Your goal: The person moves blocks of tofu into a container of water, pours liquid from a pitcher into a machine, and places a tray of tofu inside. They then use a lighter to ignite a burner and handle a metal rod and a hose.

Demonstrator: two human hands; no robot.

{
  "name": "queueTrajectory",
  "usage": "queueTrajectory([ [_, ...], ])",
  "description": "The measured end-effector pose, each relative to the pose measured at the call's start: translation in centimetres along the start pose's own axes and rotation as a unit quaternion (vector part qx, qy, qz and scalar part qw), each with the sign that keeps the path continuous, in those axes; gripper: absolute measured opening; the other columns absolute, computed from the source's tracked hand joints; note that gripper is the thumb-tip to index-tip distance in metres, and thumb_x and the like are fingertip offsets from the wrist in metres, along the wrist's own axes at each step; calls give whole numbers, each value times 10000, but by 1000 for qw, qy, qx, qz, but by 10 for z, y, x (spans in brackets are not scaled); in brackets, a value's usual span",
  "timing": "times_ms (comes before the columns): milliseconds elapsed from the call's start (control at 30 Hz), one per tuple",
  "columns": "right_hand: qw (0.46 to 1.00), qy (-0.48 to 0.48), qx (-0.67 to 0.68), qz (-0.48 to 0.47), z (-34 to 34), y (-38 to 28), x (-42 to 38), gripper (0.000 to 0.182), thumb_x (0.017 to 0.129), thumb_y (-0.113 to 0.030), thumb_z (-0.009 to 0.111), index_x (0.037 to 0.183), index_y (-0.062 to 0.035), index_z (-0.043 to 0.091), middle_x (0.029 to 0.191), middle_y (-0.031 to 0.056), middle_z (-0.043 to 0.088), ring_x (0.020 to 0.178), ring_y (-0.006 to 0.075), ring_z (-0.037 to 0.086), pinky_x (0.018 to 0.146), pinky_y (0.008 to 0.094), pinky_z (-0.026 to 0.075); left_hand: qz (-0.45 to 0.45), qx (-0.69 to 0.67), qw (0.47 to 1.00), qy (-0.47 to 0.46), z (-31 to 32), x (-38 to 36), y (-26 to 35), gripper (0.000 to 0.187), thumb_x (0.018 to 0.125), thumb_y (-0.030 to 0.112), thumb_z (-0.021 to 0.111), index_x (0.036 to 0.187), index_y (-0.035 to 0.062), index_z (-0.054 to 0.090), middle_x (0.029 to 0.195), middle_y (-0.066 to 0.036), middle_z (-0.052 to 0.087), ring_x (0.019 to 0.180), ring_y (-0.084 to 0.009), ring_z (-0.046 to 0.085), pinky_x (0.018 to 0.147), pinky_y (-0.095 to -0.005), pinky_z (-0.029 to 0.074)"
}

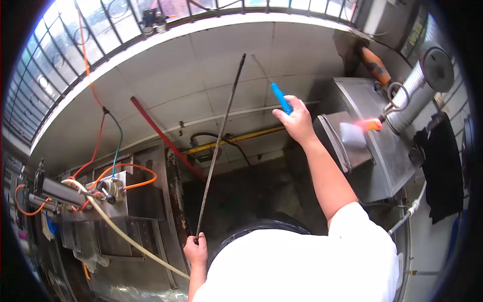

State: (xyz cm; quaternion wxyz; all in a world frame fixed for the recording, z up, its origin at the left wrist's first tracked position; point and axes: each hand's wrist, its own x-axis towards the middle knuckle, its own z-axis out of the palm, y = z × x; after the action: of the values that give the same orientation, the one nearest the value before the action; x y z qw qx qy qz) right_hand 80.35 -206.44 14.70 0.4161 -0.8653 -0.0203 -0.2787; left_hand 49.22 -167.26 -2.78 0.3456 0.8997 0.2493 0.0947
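My left hand (197, 250), low in the view, is closed around the bottom end of a long thin rod (220, 136). The rod slants up and to the right, its dark tip overlapping the tiled wall. Farther up and to the right, my right hand (298, 121) is stretched forward with its fingers closed on a blue-handled tool (280, 97). A thin shaft extends from that handle up and to the left; the tool's exact kind does not show. Behind both hands is the grey tiled wall (191, 83).
A steel box (375, 161) stands at right, with a blurred orange-and-white object (358, 132) over it. Beside it are a ribbed silver duct (410, 98) and a black cloth (441, 171). At left, a steel machine (136, 201) carries coloured hoses. A red pole (161, 132) leans on the wall.
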Motion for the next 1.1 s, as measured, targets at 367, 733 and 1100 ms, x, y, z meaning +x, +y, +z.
queueTrajectory([
  [367,997,-13,-55,57,-22,12,3,351,819,-262,781,1096,-86,656,1008,177,645,916,376,658,825,454,534,32,-4,998,-49,11,4,-16,426,932,371,733,757,7,598,598,-152,575,535,-292,563,556,-429,458],
  [733,997,-29,-72,22,-25,18,9,342,825,-244,779,1095,-79,649,971,166,647,869,357,662,804,447,538,33,-23,997,-62,10,9,-7,426,941,357,718,736,8,585,573,-145,555,504,-274,527,521,-420,429],
  [1100,999,-19,-41,25,-15,9,18,343,834,-251,798,1059,-48,637,937,152,657,826,300,651,759,415,524,20,-39,997,-59,14,12,-13,410,925,360,732,735,19,607,571,-142,577,502,-265,563,531,-406,459],
])
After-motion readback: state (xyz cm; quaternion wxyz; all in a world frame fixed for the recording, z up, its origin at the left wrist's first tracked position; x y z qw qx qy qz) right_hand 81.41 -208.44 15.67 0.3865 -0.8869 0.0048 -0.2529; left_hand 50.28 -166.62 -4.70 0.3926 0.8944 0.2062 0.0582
